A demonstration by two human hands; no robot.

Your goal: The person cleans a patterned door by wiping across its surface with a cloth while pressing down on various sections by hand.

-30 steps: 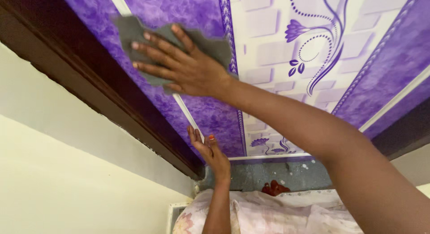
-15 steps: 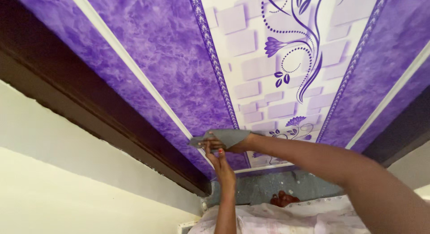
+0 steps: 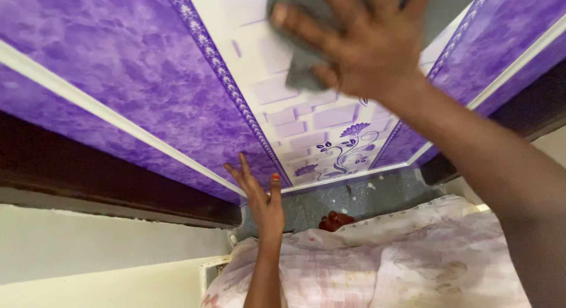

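Observation:
I look up at a purple and white patterned panel (image 3: 141, 78) with a flower motif. My right hand (image 3: 359, 45) is at the top of the view, fingers spread, pressing a grey cloth (image 3: 300, 69) flat against the white brick-patterned strip. My left hand (image 3: 262, 196) is lower down and farther off, open, its fingertips resting on the purple part of the panel beside a white trim line. It holds nothing.
A dark brown frame (image 3: 88, 178) borders the panel on the left and a cream wall (image 3: 88, 255) lies below it. A pale floral-print fabric (image 3: 383, 261) fills the bottom right, with a small red thing (image 3: 335, 220) at a speckled grey surface (image 3: 365, 196).
My right hand has swept the grey cloth from near my left hand up along the panel to the top of the view. The view has shifted too. My left hand stays on the panel.

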